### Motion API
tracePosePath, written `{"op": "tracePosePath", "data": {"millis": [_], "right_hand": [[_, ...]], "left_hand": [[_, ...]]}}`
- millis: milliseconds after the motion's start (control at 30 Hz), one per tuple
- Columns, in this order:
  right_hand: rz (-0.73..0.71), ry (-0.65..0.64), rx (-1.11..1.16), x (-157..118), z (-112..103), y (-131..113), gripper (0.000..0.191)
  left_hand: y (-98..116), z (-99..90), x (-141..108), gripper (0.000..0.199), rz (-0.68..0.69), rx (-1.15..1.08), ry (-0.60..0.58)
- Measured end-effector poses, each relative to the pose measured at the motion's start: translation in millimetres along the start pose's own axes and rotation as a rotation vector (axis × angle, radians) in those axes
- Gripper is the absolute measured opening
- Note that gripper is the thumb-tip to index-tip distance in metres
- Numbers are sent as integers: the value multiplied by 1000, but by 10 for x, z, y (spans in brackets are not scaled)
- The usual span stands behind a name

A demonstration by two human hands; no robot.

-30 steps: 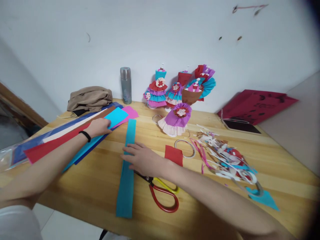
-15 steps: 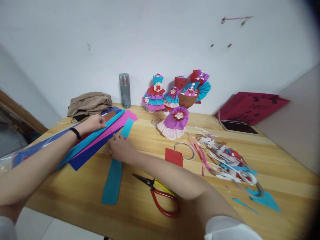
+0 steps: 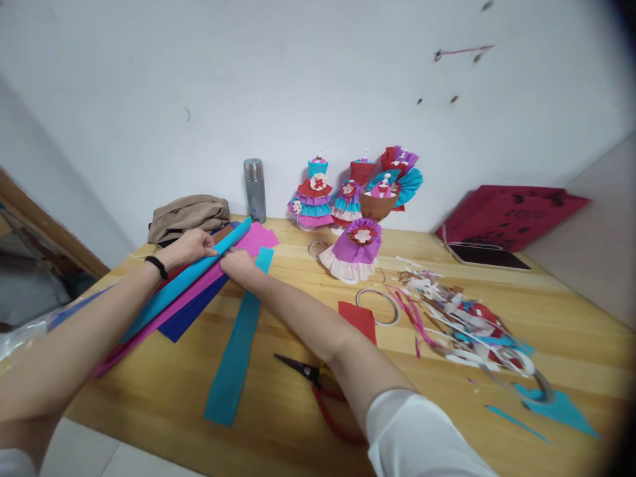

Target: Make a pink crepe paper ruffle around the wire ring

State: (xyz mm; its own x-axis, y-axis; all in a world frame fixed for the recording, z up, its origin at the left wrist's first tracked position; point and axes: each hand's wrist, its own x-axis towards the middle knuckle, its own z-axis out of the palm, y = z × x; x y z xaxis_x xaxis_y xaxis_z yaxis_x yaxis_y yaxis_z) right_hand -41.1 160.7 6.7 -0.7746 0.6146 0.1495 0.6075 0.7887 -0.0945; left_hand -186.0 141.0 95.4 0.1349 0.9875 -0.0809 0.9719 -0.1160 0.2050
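My left hand (image 3: 193,248), with a black band at the wrist, is closed at the upper edge of a long turquoise crepe paper sheet (image 3: 173,285). Close by on the right, my right hand (image 3: 239,266) has its fingers bent shut at the edge of the pink crepe paper (image 3: 261,240); its fingertips are partly hidden. Dark blue paper (image 3: 193,308) lies under the pink. A separate turquoise strip (image 3: 233,371) lies on the table, passing below my right wrist. Scissors (image 3: 311,374) with red and yellow handles rest partly behind my right forearm.
Small paper dresses (image 3: 315,199) on stands and a grey flask (image 3: 255,191) are by the wall. Brown cloth (image 3: 191,215) lies at left. Rightward are red paper (image 3: 356,319), a tape roll (image 3: 397,308), paper scraps (image 3: 462,318), a tablet-like device (image 3: 489,257) and a red bag (image 3: 517,215).
My right hand has moved up and away from the turquoise strip to the stacked papers, fingers now closed. The pink paper reaches further down-left. The view has shifted slightly.
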Motion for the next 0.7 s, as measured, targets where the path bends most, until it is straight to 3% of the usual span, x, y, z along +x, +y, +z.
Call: {"op": "tracePosePath", "data": {"millis": [133, 333, 467, 700], "right_hand": [[137, 53, 117, 95, -61, 17, 32], [98, 107, 120, -140, -233, 105, 29], [53, 92, 139, -468, -172, 204, 28], [154, 220, 316, -931, -71, 383, 31]], "left_hand": [[-26, -150, 4, 27, 7, 92, 7], [-76, -311, 46, 24, -1, 282, 66], [0, -101, 5, 19, -21, 402, 59], [226, 344, -9, 27, 3, 417, -40]]}}
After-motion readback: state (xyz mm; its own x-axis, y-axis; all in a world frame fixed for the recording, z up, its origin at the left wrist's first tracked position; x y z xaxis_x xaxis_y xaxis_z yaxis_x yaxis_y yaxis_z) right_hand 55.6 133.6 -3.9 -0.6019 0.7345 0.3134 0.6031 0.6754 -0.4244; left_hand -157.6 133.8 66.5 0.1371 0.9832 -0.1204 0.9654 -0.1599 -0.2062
